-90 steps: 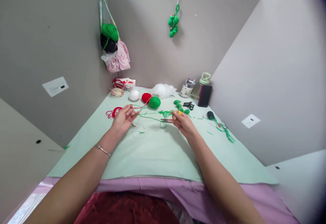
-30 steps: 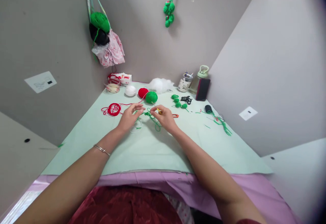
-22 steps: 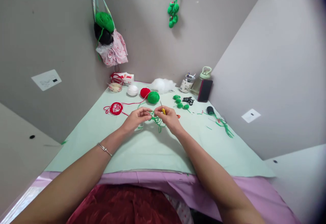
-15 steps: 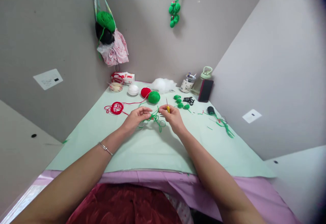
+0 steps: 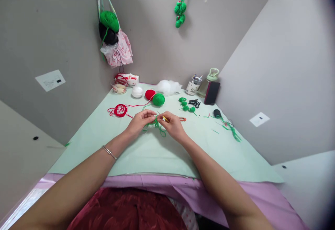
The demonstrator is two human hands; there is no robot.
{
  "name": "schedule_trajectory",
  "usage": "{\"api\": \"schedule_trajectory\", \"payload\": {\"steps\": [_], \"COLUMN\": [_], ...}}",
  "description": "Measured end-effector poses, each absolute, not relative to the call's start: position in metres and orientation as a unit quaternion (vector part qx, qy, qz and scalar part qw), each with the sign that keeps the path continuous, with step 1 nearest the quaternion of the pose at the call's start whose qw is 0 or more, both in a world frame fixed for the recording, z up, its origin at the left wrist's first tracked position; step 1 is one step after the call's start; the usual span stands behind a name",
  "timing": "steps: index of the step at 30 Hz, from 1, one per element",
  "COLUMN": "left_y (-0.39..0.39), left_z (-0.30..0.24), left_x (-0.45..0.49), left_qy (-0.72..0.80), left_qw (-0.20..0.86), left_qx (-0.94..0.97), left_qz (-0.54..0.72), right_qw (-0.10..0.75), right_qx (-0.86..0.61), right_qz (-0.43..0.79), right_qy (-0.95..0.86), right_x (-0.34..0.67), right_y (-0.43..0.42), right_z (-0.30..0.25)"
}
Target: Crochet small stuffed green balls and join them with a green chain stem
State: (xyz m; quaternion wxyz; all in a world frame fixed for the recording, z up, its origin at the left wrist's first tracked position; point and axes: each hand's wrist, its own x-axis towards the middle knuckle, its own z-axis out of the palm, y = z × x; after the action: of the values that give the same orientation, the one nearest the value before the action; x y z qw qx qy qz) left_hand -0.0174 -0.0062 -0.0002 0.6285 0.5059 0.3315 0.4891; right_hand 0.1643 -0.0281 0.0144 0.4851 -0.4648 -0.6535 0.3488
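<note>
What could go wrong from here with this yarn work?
The loose green yarn dangling between the hands might snarl. The right hand, holding the yellow-handled tool, could bump the orange handle beside it. A strand of the red yarn reaches the left hand in view and might catch.

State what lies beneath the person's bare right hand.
An orange looped handle sticks out past the bare right hand, over pale green cloth; the hand covers whatever it joins.
</note>
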Motion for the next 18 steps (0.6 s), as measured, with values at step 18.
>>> {"api": "schedule_trajectory", "payload": {"steps": [18], "left_y": [-0.009], "left_z": [0.0036], "left_x": [-0.0167], "left_qy": [0.297], "left_qw": [0.669], "left_qx": [0.494], "left_qz": [0.469], "right_qw": [0.503], "right_qx": [-0.457], "right_qz": [0.455], "right_qy": [-0.575], "right_x": [0.1695], "right_y": [-0.0269], "right_z": [0.0204]}}
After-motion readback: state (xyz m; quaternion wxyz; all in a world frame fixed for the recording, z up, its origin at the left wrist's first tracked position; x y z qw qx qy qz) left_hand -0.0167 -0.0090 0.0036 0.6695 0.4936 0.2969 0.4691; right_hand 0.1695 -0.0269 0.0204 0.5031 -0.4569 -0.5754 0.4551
